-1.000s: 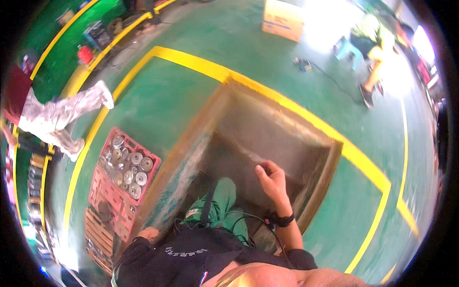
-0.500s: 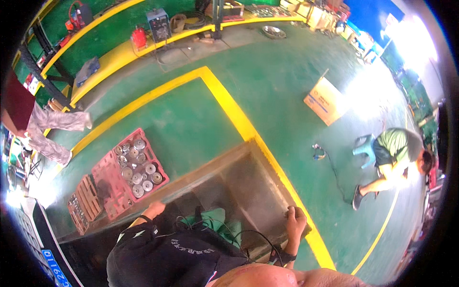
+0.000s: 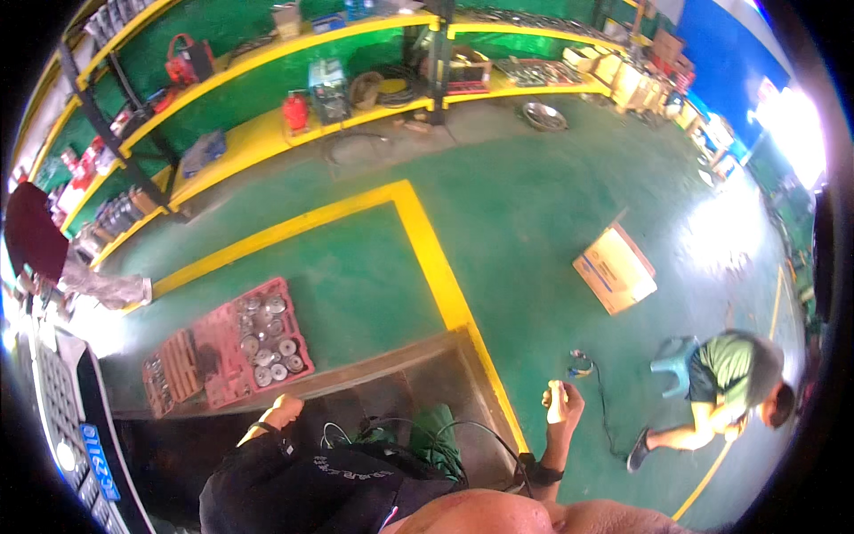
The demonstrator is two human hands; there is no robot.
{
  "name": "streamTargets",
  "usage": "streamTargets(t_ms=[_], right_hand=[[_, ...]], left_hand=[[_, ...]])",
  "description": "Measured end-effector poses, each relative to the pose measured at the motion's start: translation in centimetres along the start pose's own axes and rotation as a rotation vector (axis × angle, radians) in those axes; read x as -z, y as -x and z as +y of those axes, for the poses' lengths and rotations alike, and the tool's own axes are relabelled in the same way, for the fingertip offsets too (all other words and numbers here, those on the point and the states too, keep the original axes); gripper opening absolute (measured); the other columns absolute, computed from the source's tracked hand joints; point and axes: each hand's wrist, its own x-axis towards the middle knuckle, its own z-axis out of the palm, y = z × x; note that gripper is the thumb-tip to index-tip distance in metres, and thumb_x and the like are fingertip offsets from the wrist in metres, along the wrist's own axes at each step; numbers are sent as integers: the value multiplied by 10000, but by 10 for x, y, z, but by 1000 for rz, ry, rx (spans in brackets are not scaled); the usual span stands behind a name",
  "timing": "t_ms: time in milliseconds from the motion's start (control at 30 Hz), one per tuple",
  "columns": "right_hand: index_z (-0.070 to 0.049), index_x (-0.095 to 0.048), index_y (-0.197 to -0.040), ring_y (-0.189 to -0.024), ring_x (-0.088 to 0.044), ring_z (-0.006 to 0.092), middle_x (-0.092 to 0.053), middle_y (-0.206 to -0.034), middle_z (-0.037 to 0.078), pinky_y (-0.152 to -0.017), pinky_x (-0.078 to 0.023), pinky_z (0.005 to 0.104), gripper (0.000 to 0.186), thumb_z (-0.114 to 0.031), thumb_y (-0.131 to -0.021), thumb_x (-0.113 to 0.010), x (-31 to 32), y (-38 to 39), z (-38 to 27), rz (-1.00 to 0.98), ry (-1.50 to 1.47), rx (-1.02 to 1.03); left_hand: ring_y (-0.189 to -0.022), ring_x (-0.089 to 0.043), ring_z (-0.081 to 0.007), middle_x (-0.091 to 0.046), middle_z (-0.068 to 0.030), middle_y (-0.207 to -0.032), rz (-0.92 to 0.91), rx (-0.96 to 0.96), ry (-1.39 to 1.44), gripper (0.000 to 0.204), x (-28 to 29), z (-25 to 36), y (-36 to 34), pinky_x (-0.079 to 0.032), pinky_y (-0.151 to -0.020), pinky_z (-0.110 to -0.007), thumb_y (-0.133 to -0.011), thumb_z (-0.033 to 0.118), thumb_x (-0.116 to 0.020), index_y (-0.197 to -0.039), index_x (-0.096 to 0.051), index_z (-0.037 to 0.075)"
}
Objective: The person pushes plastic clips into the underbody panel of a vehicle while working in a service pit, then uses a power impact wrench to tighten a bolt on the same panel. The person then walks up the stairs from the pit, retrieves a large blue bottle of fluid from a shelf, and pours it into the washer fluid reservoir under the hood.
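Note:
My left hand (image 3: 284, 410) hovers over the brown edge of the sunken pit, its fingers curled loosely, with nothing showing in them. It is nearest to a red plastic case (image 3: 233, 378) lying open on the floor, filled with several round metal cups. Beyond the pit's right edge, my right hand (image 3: 562, 402) is raised above the yellow line with fingers folded in, and no object shows in it. A dark band wraps each wrist. Thin black cables (image 3: 480, 430) loop across my front, by a green cloth (image 3: 433, 436).
Beside the red case lies a socket set (image 3: 173, 374). A cardboard box (image 3: 616, 269) and a cable (image 3: 605, 409) are on the green floor. One person bends near a blue stool (image 3: 673, 367); another stands far left by a vehicle (image 3: 76, 427). Yellow shelving (image 3: 240, 151) lines the back.
My view has tilted up, showing more shelving. My right hand has turned and risen from above the pit's right edge to outside it. My left hand stays loosely curled near the pit's far edge.

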Motion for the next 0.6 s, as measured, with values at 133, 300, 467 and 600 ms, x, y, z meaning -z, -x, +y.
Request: streamTargets(t_ms=[133, 300, 467, 600], right_hand=[[31, -681, -928, -594, -580, 90, -637, -682, 40, -534, -429, 235, 209, -168, -934, -617, -26, -57, -76, -253, 69, 47], [33, -663, -974, -625, -586, 93, -646, -728, 37, -573, -473, 237, 186, -148, -952, -626, -128, -84, -158, -616, 33, 244], [17, -668, -1011, -672, -638, 111, -689, -777, 81, -625, -510, 266, 180, -144, -934, -647, -203, -96, -196, -945, 180, 377], [28, -652, -1029, -689, -632, 88, -675, -767, 57, -624, -506, 240, 170, -120, -948, -627, -251, -141, -210, -1061, 275, 434]], left_hand=[[-580, -589, -226, -610, -63, -704, 230, 197, 167, 200, -6, 85, 197, -441, -490, -359, -861, 255, -575, -867, -665, 77], [-690, -641, -252, -633, -109, -863, 399, 224, 821, 227, -50, -5, 264, -515, -599, -384, -878, 295, -588, -902, -626, 73], [-572, -618, -286, -611, -85, -652, 639, -369, -451, 226, -105, -30, 287, -504, -546, -375, -821, 275, -638, -731, -629, 68], [-593, -625, -310, -626, -99, -664, 461, -79, -66, 205, -132, -5, 280, -506, -559, -383, -798, 262, -645, -729, -638, 69]])
